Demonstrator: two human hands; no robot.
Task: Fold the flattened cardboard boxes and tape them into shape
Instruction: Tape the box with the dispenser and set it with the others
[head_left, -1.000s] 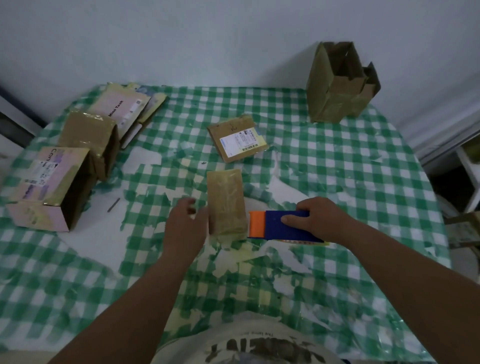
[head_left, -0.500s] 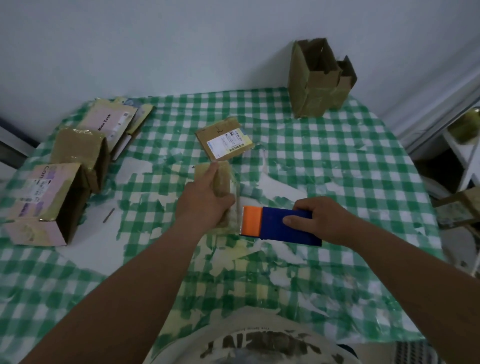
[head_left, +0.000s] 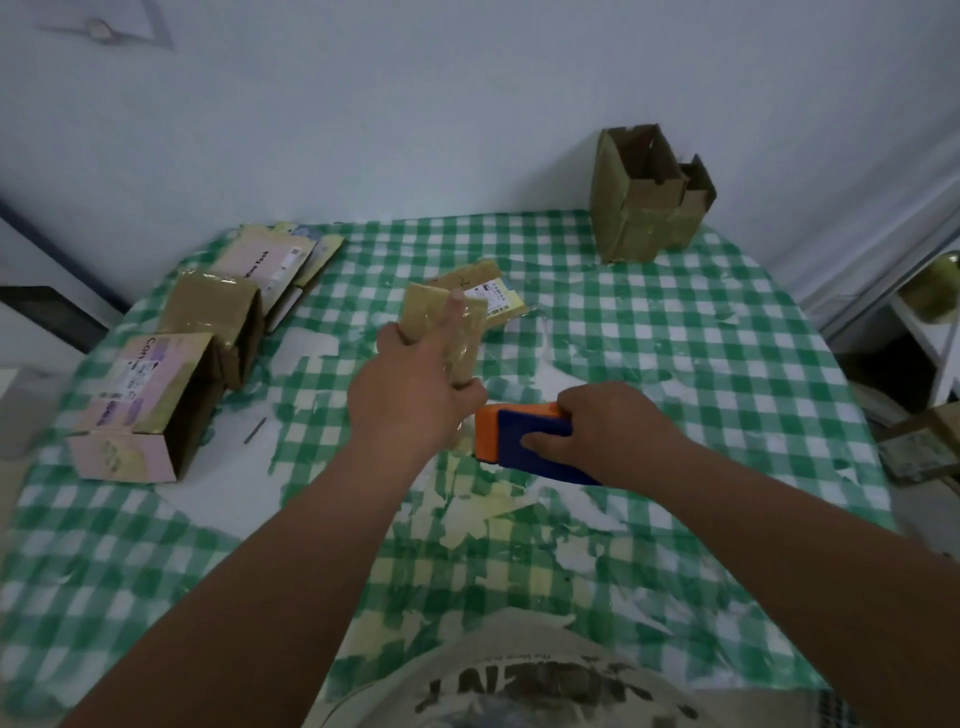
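The box (head_left: 447, 332), lifted above the tabletop's middle, looks light, stiff and tape-slick, so gripping across its narrow sides seems best. The left hand (head_left: 415, 400) reaches forward, fingers curled round it, one lying straight along its top. The right hand (head_left: 613, 431) clasps the dispenser (head_left: 524, 441) just beside it.

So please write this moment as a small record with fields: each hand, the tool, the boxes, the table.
left hand: left hand grips the small taped box, lifted off the table
right hand: right hand holds the tape dispenser
tool position: just right of the box's near end
finished boxes: two taped boxes at left
open boxes: two upright boxes at far right
table: green checked tablecloth, worn in the middle
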